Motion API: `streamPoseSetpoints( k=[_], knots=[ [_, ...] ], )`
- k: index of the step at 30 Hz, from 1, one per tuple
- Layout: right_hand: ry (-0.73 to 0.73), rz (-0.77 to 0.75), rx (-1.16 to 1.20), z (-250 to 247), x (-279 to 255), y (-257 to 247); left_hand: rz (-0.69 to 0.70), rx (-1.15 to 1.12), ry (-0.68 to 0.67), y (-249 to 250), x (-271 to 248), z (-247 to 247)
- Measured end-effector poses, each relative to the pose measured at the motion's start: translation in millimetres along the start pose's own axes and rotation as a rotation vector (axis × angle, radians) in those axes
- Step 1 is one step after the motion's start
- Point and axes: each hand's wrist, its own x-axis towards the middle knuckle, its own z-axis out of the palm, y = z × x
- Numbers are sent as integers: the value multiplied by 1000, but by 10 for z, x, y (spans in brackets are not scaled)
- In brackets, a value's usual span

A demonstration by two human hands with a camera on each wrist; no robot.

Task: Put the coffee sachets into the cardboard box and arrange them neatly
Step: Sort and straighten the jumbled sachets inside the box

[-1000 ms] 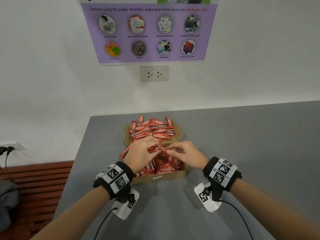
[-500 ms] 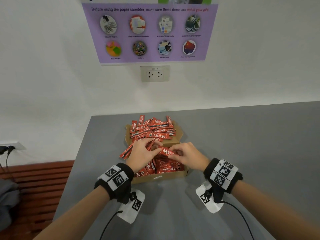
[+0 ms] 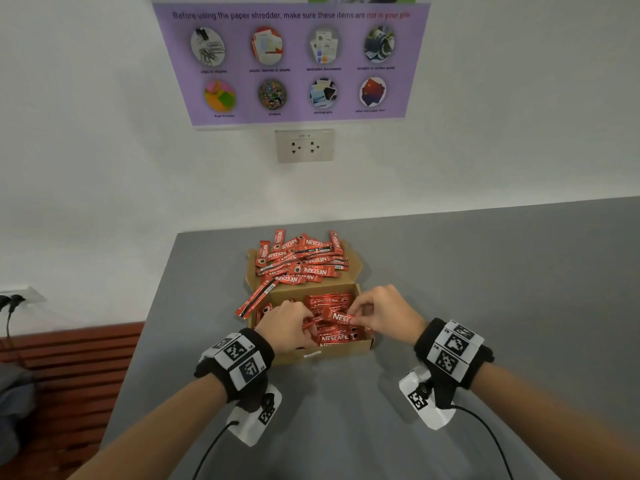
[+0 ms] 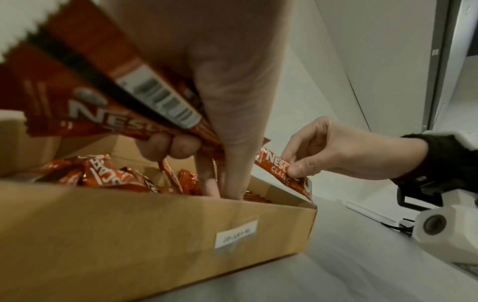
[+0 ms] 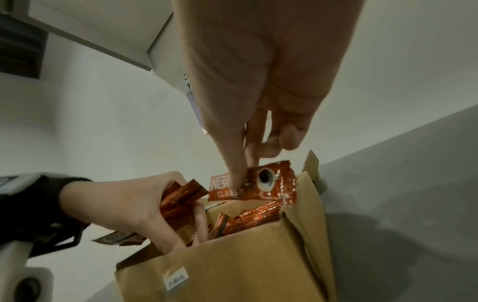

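Note:
An open cardboard box [image 3: 332,351] [image 4: 129,224] [image 5: 245,265] sits on the grey table, with several red coffee sachets lying in it. A loose pile of sachets [image 3: 301,259] lies on the box's opened lid behind. My left hand [image 3: 289,325] [image 4: 222,126] [image 5: 134,206] holds a bunch of sachets [image 4: 108,98] over the box's left part, two fingers reaching down inside. My right hand [image 3: 381,313] [image 5: 248,159] [image 4: 323,151] pinches the end of one sachet [image 3: 337,317] [image 5: 261,181] [image 4: 282,171] above the box's middle.
The grey table [image 3: 485,289] has open surface right of and in front of the box. Its left edge drops to a wooden bench [image 3: 69,375]. A white wall with a power outlet [image 3: 304,145] and a purple poster [image 3: 291,60] stands close behind.
Both hands have lowered toward the box with their sachets. The single sachet in the right hand has come down and forward, closer to the sachets packed inside.

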Motion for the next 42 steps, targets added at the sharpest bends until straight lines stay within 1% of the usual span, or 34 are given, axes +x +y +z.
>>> streamPoseSetpoints(
  k=[3,7,9,10,13,15,18,21,25,28,31,35,38,42],
  knots=[
    [46,28,62,-41,12,-8,-12,52,73,0,17,-18],
    [105,10,117,-130,-11,-21,23,22,24,8,5,5],
    [86,-1,164,-149,-12,-24,41,16,18,11,3,17],
    [54,-6,171,-139,-14,-22,49,13,14,6,9,21],
    [-81,-24,90,-59,-14,-36,84,-8,-11,3,32,4],
    [-150,-30,28,-24,-1,-53,105,18,-14,9,49,-1],
    [-205,-37,-60,-6,32,-82,126,72,-29,1,71,35],
    [-256,-56,-131,28,60,-111,118,108,-47,-12,95,61],
    [-273,-53,-161,49,83,-139,118,139,-63,-4,127,71],
    [-294,-49,-194,65,87,-140,90,142,-63,-21,139,85],
    [-278,-55,-233,85,96,-157,68,99,-26,-56,129,105],
    [-274,-69,-336,164,138,-208,76,52,15,-60,123,140],
    [-303,-83,-360,191,200,-242,83,22,4,-57,110,127],
    [-320,-66,-406,208,243,-274,82,-51,-19,-24,64,68]
  ],
)
